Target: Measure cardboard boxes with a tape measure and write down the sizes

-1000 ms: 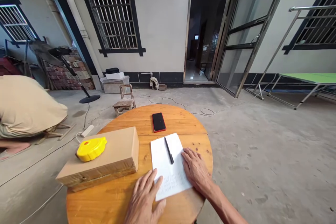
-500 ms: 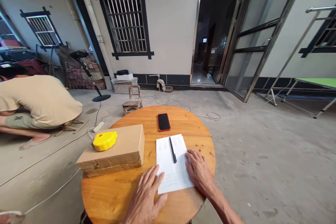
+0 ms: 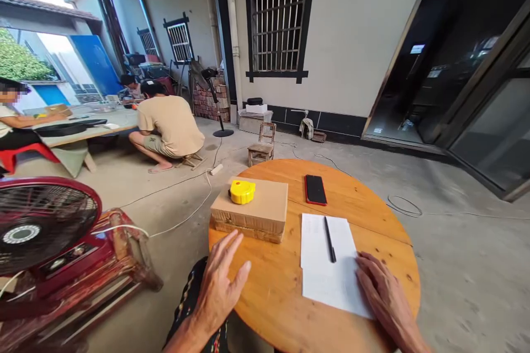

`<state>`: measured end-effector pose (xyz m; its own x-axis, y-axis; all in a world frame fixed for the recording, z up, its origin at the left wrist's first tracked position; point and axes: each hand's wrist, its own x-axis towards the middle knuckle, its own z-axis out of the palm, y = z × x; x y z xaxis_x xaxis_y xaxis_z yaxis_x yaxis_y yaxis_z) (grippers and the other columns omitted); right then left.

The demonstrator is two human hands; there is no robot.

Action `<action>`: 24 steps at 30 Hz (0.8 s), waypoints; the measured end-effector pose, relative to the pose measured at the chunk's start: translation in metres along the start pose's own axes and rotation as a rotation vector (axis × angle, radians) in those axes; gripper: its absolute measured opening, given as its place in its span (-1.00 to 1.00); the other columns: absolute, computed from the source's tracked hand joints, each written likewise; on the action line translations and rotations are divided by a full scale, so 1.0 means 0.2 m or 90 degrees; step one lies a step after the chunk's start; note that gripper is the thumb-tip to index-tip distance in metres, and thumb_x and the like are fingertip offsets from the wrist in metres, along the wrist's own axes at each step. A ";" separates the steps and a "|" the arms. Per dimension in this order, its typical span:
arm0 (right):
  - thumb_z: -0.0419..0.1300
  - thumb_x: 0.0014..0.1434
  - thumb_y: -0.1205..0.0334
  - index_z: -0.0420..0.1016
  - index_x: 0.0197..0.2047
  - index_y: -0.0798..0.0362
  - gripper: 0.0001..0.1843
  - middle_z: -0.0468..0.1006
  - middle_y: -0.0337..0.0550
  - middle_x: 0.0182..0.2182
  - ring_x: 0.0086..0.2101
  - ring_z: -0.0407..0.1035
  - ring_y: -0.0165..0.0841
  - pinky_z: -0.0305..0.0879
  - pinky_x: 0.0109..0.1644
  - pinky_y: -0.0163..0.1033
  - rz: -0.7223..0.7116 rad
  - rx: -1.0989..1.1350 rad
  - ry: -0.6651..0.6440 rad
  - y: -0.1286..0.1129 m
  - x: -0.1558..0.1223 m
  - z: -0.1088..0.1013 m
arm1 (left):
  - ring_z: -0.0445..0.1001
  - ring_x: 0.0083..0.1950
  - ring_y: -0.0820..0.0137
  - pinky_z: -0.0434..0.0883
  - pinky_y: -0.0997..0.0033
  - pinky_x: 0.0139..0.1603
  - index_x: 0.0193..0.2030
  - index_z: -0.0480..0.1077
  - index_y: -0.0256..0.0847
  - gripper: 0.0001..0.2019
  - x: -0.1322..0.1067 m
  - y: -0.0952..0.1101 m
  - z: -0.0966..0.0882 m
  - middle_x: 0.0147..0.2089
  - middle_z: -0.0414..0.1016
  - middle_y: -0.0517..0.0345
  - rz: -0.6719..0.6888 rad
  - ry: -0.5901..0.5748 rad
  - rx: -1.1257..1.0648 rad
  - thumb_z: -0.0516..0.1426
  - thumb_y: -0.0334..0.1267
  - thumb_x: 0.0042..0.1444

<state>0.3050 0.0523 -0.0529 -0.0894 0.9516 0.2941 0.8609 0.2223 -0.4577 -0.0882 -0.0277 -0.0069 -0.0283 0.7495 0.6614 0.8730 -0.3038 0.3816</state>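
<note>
Away from the paper's left edge, the left hand (image 3: 221, 278) had shifted to just in front of the cardboard box (image 3: 256, 211); the right hand (image 3: 381, 287) had stayed on the paper (image 3: 327, 287), and the view had swung left. To the right of the box lay the paper, apparently overlapping sheets: light and limp, I judged, apt to slide, best held flat by its right edge, where the right hand lay palm down, fingers together, gripping nothing visible. On it, a black pen (image 3: 330, 240) looked likely to roll if the paper were tilted.

The left hand was wide, thumb well apart, holding nothing; contact with the box I could not tell. That box seemed stiff, its weight unclear, best taken by opposite sides, with the yellow tape measure (image 3: 242, 192) loose on its top. Right of the box and farther off lay a phone (image 3: 316, 190). Wood of the round table (image 3: 285, 287) stretched in front of the box, but the rim ran close along its left, with a fan (image 3: 37, 237) well beyond.
</note>
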 end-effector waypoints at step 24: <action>0.30 0.05 -0.05 0.22 0.29 0.23 -0.16 0.40 0.30 0.16 0.15 0.28 0.07 0.11 0.22 0.16 -0.317 0.033 -0.199 -1.56 0.82 0.19 | 0.29 0.34 0.17 0.23 0.18 0.32 0.30 0.27 -0.22 -0.47 0.61 -0.46 0.04 0.32 0.34 -0.04 -0.429 -0.014 -0.397 0.04 -0.03 0.26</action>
<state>0.0016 0.1472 0.1062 -0.6266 0.7458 0.2259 0.6529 0.6607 -0.3703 -0.1682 0.0970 0.0331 -0.4207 0.8925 0.1625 0.2542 -0.0560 0.9655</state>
